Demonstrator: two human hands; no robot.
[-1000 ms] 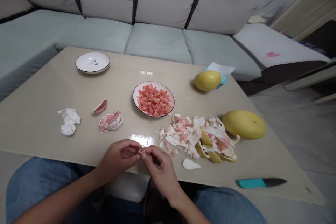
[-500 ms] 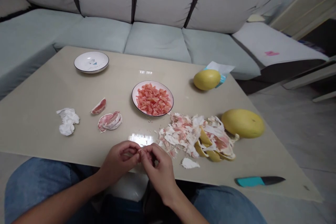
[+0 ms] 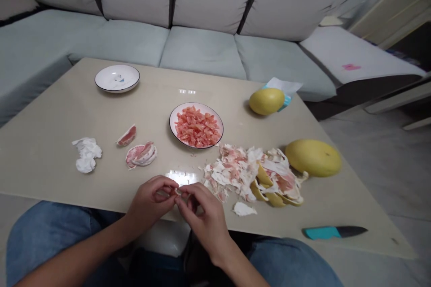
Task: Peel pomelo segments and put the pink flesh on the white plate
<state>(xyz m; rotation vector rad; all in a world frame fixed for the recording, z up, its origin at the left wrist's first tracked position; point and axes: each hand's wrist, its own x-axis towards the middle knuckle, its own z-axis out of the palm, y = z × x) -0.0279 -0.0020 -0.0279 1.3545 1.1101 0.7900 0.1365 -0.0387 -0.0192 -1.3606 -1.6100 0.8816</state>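
Note:
My left hand [image 3: 151, 199] and my right hand [image 3: 204, 213] meet at the table's front edge, fingertips pinched together. Between them is a small pale pinkish bit of pomelo [image 3: 177, 192], mostly hidden by the fingers. Beyond the hands, a dark-rimmed white plate [image 3: 172, 129] holds a heap of pink pomelo flesh pieces [image 3: 197, 126]. Unpeeled pomelo segments [image 3: 141, 154] lie to the left, with a single segment [image 3: 126, 136] just behind them. Right of my right hand is a pile of torn membranes and rind [image 3: 235, 172].
A white plate [image 3: 117, 79] stands at the back left, crumpled tissue [image 3: 86, 154] at the left. Two whole yellow pomelos sit on the right, one pomelo [image 3: 313, 158] beside the peel, another pomelo [image 3: 267, 101] against a tissue pack [image 3: 286, 98]. A teal-handled knife [image 3: 333, 232] lies near the front right edge.
My fingertips have drawn slightly apart and shifted a little left, so the small pale bit between them shows more. The things on the table stay where they were.

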